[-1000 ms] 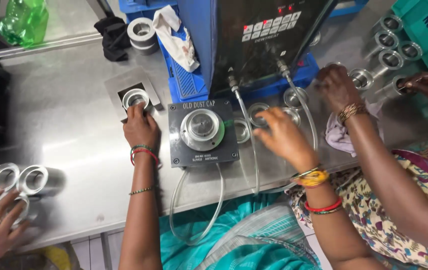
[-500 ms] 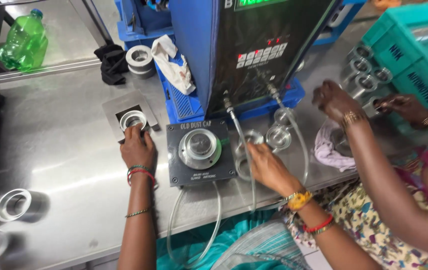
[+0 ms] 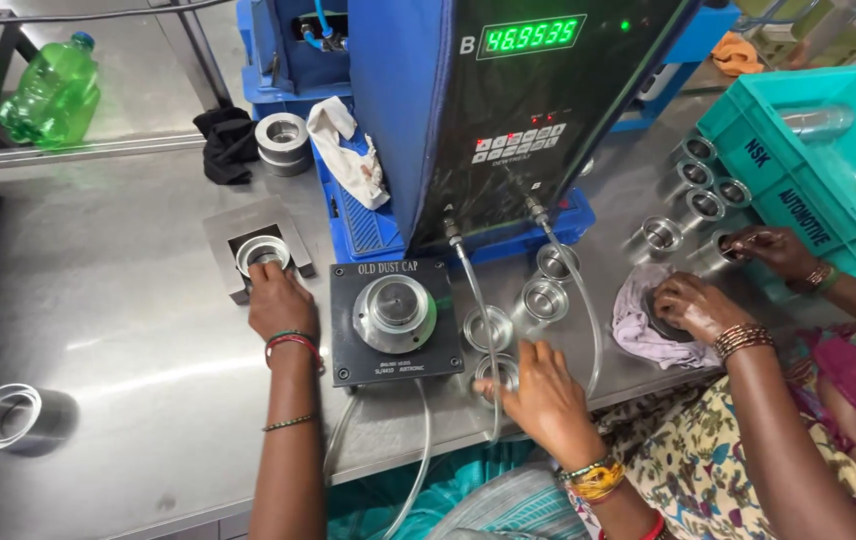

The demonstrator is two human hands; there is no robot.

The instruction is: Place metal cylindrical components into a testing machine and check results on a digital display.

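Left hand (image 3: pixel 278 300), centre-left of frame: fingers curled together, tips on the rim of a metal ring (image 3: pixel 264 253) seated in a square plate (image 3: pixel 223 232) on the steel table (image 3: pixel 118 330). Right hand (image 3: pixel 546 398), lower centre: fingers bent around a metal cup (image 3: pixel 497 372) beside the black gauge block (image 3: pixel 394 320). Two more cups (image 3: pixel 546 297) lie just above. At right, a co-worker's hand (image 3: pixel 693 305) presses on a cloth (image 3: pixel 638 325).

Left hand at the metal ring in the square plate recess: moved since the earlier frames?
No. The left hand stays at the metal ring in the square plate, left of the black gauge block; only the camera shifted.
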